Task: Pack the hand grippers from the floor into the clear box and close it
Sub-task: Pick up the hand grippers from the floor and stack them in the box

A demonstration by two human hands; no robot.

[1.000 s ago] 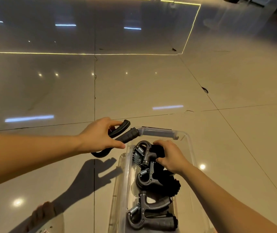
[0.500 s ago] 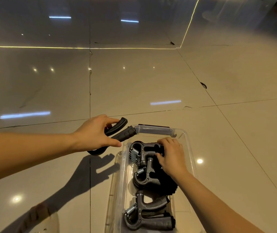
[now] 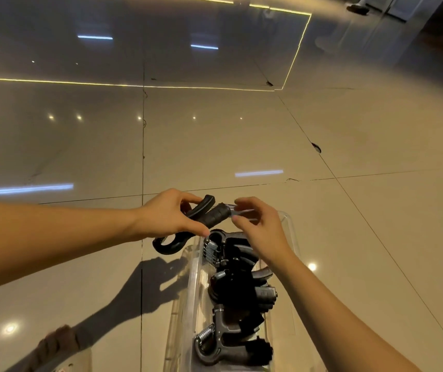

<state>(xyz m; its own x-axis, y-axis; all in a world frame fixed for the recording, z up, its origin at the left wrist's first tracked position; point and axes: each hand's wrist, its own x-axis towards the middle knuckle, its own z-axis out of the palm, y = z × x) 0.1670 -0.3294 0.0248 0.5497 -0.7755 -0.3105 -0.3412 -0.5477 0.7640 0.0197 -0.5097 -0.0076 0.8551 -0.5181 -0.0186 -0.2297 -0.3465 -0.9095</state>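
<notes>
Handles are the spot: left hand [image 3: 166,213] grips the probably-stiff black hand gripper [image 3: 216,217] there, right hand [image 3: 260,229] open just beside it.

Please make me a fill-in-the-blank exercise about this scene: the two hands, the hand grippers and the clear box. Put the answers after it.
1. The left hand grips a hand gripper of ___ colour (black or white).
2. The other hand grippers lie ___ the clear box (inside or beside).
3. The right hand hovers above the box's ___ end (near or far).
4. At lower left, a bare ___ rests on the floor.
Answers: black; inside; far; foot.
</notes>
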